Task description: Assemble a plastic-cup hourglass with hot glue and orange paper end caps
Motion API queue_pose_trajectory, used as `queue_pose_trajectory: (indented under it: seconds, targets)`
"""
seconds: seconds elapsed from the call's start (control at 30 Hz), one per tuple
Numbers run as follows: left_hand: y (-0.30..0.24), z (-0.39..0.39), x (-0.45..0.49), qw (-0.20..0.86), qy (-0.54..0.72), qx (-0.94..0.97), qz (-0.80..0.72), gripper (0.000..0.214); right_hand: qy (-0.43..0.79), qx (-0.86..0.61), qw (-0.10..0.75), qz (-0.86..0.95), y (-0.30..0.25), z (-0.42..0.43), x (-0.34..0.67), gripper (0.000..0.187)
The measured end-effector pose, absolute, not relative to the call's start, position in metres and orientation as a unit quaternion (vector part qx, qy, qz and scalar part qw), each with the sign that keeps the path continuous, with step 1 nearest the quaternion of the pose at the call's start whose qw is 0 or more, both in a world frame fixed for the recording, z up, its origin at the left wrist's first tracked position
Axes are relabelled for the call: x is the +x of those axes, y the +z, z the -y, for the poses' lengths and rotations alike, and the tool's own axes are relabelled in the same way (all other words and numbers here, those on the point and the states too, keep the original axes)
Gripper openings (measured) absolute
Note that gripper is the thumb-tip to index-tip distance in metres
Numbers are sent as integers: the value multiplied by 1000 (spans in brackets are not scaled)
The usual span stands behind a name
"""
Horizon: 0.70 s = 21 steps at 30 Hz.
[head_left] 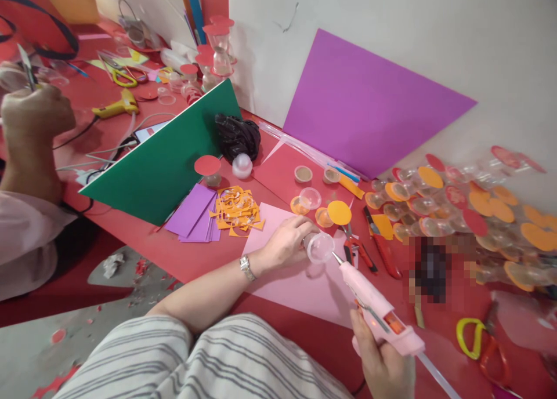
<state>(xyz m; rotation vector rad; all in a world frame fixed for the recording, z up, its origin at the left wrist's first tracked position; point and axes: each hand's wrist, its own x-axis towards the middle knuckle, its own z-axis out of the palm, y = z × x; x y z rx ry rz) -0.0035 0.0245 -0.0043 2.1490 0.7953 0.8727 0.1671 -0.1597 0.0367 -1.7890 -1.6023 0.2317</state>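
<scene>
A small see-through plastic cup [321, 248] is held in the fingers of my left hand [285, 242], above a pink sheet [272, 283] on the table. My right hand [385, 358] grips a pink hot glue gun [369, 297], with a glue stick [437, 374] sticking out of its back. The gun's metal nozzle is at the cup's rim; whether it touches cannot be told. Just beyond the cup are an orange disc [339, 212] on a cup and a see-through lid [310, 198]. Pliers with red handles [360, 251] lie nearby.
Orange paper scraps [237, 207] and purple cards [191, 216] lie left. A green board [174, 149] separates a co-worker's hand [37, 112] holding a blade-like tool. Many cups with discs [429, 205], a red cutter [385, 251] and scissors [472, 338] are right.
</scene>
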Motion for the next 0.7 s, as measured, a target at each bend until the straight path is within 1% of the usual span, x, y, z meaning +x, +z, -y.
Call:
queue_pose_trajectory:
  seconds: [0.13,0.27,0.4,0.6,0.7]
  targets:
    - [-6,-25,-3,349,330,816,-321,20,71,-704,351,614,38,160,167,37]
    - [-6,-24,-3,349,339,819,-305,20,52,-689,339,639,36,162,169,38]
    - [-6,-24,-4,341,333,829,-293,22,60,-706,345,615,33,163,169,38]
    - [-6,-24,-5,351,325,832,-279,24,68,-674,362,641,36,157,173,39]
    - [-6,-24,-5,355,336,828,-275,23,91,-711,369,592,35,159,169,38]
